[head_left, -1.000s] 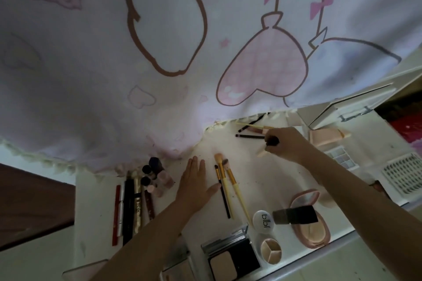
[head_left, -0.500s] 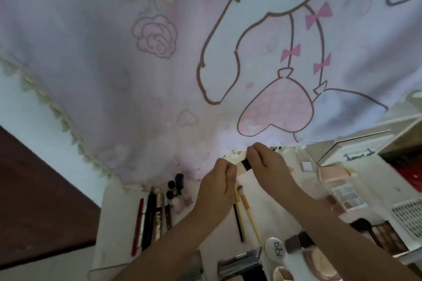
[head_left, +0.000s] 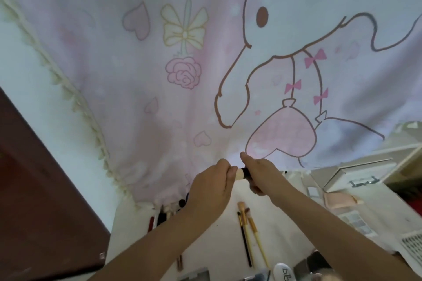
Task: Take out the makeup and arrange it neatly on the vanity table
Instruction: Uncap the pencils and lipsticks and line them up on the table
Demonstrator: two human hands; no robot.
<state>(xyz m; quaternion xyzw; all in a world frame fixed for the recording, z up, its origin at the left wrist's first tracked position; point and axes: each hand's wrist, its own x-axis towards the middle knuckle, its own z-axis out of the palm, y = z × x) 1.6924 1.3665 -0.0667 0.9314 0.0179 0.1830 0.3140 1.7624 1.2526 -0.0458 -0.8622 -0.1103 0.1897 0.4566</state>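
Both hands [head_left: 228, 180] on short black-handled, pale-tipped brush [head_left: 243, 173]

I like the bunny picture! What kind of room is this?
Probably a bedroom vanity corner: makeup brushes lie on a white table, and a pink cartoon curtain hangs behind.

The only legible text is "blbl", printed in dark letters on a white round compact [head_left: 283, 272].

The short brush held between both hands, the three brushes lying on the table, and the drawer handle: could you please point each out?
short brush [head_left: 244, 173], head view, on its black ferrule.
three brushes [head_left: 245, 223], head view, on the middle brush's yellow handle.
drawer handle [head_left: 365, 182], head view, on the metal bar.
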